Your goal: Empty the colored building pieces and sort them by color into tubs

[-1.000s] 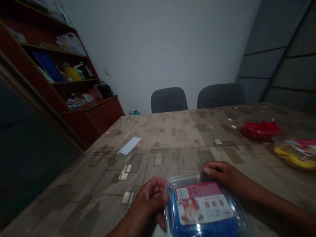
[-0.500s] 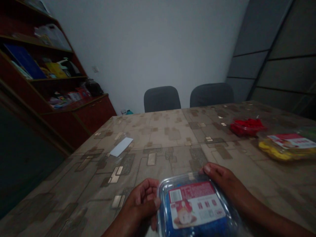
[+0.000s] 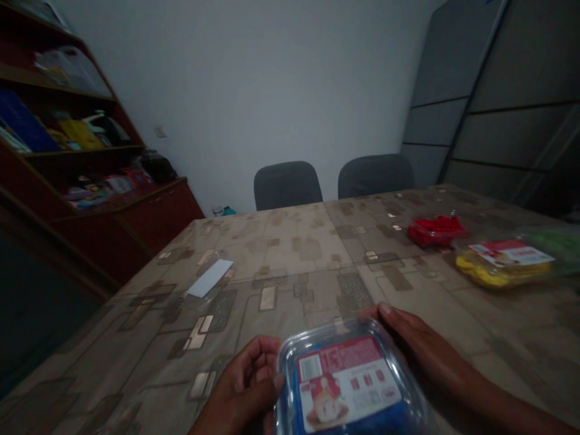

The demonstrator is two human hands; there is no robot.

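A clear plastic container (image 3: 348, 386) with a red and white label on its lid and blue contents inside is at the bottom centre, its near end cut off by the frame. My left hand (image 3: 251, 380) grips its left side, thumb at the lid's edge and fingers curled. Along the far right corner and right side lies my right hand (image 3: 403, 332), closed on the rim; some of its fingers are hidden behind the container.
On the right stand a container of red pieces (image 3: 437, 231), a labelled container of yellow pieces (image 3: 502, 263) and one with green contents (image 3: 559, 248). A white card (image 3: 211, 278) lies left on the patterned tablecloth (image 3: 294, 241). Two chairs (image 3: 287, 184) stand behind.
The view has turned slightly to the right, so the table and background sit further left. Both hands keep hold of the blue-filled container, which appears slightly further left and lower.
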